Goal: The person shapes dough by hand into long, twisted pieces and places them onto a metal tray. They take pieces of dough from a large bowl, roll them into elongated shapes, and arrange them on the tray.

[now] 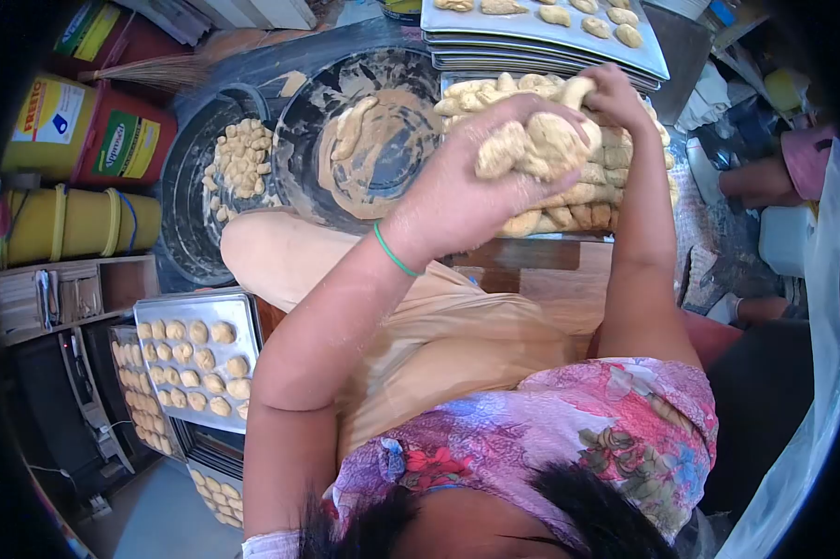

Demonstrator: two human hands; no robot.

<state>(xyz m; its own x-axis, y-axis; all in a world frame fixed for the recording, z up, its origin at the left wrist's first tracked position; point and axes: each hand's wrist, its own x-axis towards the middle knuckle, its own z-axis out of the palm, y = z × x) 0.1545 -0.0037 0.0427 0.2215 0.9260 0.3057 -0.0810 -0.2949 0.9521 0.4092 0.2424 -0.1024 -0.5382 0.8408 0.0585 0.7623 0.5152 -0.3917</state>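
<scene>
My left hand (453, 191), dusted with flour and with a green band on its wrist, is wrapped round several pieces of dough (536, 149). Past it, my right hand (617, 101) has its fingers closed on the end of a smooth pale dough strip (576, 91). That strip reaches back toward my left hand, which partly hides it. Below both hands, rows of twisted dough pieces (583, 196) are packed close together. The black basin (294, 121) left of my hands holds flour and a long lump of dough (353, 126).
A second black basin (182, 219) holds many small dough pieces (241, 154). Stacked baking trays (541, 39) carry dough at the back. Another tray (150, 309) with dough balls lies at the left near my knee. Buckets (122, 144) line the left side. Another person's leg (765, 182) is at right.
</scene>
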